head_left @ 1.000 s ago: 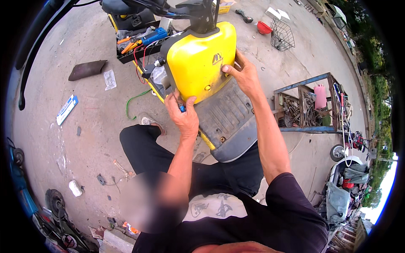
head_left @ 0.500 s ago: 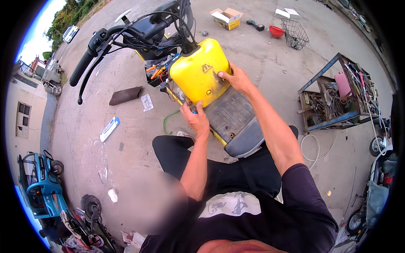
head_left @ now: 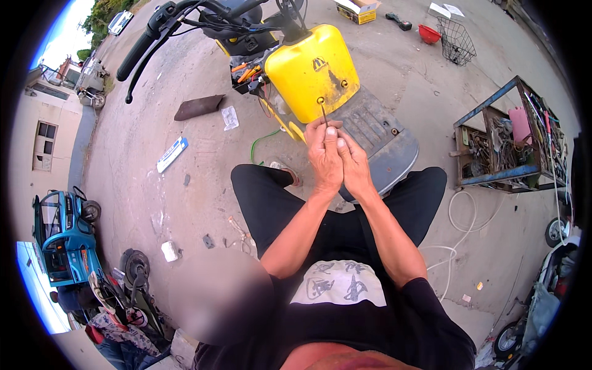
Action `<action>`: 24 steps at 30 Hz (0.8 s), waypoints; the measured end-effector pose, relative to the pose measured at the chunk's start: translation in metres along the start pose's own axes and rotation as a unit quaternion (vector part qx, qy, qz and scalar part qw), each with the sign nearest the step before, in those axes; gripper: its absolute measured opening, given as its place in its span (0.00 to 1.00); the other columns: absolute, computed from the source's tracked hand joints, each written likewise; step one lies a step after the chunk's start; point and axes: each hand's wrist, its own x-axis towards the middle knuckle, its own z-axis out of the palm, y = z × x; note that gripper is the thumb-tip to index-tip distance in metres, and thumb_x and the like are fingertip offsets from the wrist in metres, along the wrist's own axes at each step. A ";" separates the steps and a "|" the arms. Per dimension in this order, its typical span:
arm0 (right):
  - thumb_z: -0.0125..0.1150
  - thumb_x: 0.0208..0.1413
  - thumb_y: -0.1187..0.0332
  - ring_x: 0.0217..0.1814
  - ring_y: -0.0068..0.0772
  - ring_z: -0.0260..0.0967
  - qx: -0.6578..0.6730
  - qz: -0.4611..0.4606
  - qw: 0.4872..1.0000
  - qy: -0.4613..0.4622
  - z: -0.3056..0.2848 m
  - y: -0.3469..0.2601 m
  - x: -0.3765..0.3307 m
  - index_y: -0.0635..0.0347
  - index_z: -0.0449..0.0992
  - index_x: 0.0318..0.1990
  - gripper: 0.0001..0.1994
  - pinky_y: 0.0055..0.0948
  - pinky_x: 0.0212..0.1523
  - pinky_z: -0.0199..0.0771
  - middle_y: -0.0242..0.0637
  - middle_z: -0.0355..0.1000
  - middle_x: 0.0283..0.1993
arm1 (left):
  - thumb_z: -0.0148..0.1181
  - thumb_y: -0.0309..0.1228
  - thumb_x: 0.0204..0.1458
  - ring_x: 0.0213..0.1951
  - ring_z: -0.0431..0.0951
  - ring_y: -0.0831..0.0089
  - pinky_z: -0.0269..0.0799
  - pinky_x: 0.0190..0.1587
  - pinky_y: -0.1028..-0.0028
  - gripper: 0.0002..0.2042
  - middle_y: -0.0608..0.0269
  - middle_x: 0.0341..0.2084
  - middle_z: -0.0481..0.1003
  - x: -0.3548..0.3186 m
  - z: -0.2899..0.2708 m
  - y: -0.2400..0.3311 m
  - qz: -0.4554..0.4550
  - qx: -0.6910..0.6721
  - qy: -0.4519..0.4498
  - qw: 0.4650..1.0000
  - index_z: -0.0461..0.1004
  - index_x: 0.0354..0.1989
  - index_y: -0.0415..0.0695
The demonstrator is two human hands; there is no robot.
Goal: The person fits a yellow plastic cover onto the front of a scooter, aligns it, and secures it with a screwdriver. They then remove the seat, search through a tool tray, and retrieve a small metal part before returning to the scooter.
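Note:
My left hand (head_left: 323, 159) and my right hand (head_left: 354, 165) are pressed together, fingers closed around a screwdriver (head_left: 324, 113). Only its thin metal shaft shows; the handle is hidden in my fingers. The tip meets the lower screw hole of a yellow front panel (head_left: 296, 74) on a scooter. A second hole sits farther right on that panel, beside a dark smudge. Below the panel lies the grey ribbed footboard (head_left: 370, 123), partly under my hands. The black handlebar grip (head_left: 135, 55) juts out at the upper left.
Orange-handled tools (head_left: 248, 73) stick out of a dark box beside the scooter. A metal tool cart (head_left: 499, 176) stands at right, with a white hose (head_left: 453, 250) near it. A wire basket (head_left: 456, 46), red bowl (head_left: 430, 34) and cordless drill (head_left: 399, 22) lie farther off.
Both hands have left the yellow panel's edges and come together below it, now holding a screwdriver against its lower hole. The view has shifted, so the scooter appears higher.

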 end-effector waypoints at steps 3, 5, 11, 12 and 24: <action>0.48 0.79 0.61 0.49 0.25 0.74 -0.015 0.057 0.998 -0.014 -0.011 0.015 0.003 0.69 0.77 0.60 0.19 0.28 0.52 0.75 0.38 0.80 0.45 | 0.50 0.38 0.73 0.58 0.72 0.58 0.65 0.64 0.62 0.17 0.53 0.53 0.74 0.003 -0.004 -0.004 0.039 0.073 -0.037 0.996 0.80 0.53 0.38; 0.48 0.80 0.59 0.43 0.19 0.70 0.024 0.088 0.996 0.004 -0.012 0.012 0.003 0.69 0.77 0.57 0.19 0.24 0.44 0.73 0.33 0.76 0.41 | 0.52 0.39 0.72 0.58 0.71 0.53 0.66 0.64 0.59 0.17 0.51 0.54 0.74 0.007 -0.010 -0.009 0.049 0.039 -0.050 0.997 0.80 0.52 0.38; 0.60 0.74 0.60 0.38 0.19 0.65 -0.179 -0.006 0.982 0.065 -0.019 0.014 0.016 0.64 0.76 0.51 0.14 0.24 0.42 0.70 0.29 0.72 0.38 | 0.74 0.39 0.56 0.61 0.70 0.45 0.64 0.66 0.52 0.31 0.44 0.57 0.73 0.033 -0.048 -0.080 0.006 0.082 0.084 0.993 0.69 0.63 0.35; 0.64 0.73 0.60 0.37 0.19 0.66 -0.244 -0.039 0.966 0.069 -0.018 0.010 0.019 0.63 0.76 0.51 0.14 0.24 0.42 0.70 0.30 0.72 0.36 | 0.76 0.41 0.54 0.63 0.69 0.45 0.64 0.68 0.52 0.37 0.41 0.62 0.70 0.039 -0.051 -0.093 -0.009 0.086 0.081 0.993 0.65 0.66 0.33; 0.81 0.53 0.68 0.36 0.42 0.77 -0.602 -0.185 0.776 -0.029 0.049 0.009 0.119 0.63 0.75 0.44 0.19 0.39 0.41 0.78 0.43 0.79 0.37 | 0.83 0.58 0.35 0.77 0.56 0.42 0.51 0.80 0.52 0.67 0.34 0.75 0.58 0.107 -0.072 -0.152 -0.040 0.046 -0.122 0.991 0.50 0.77 0.30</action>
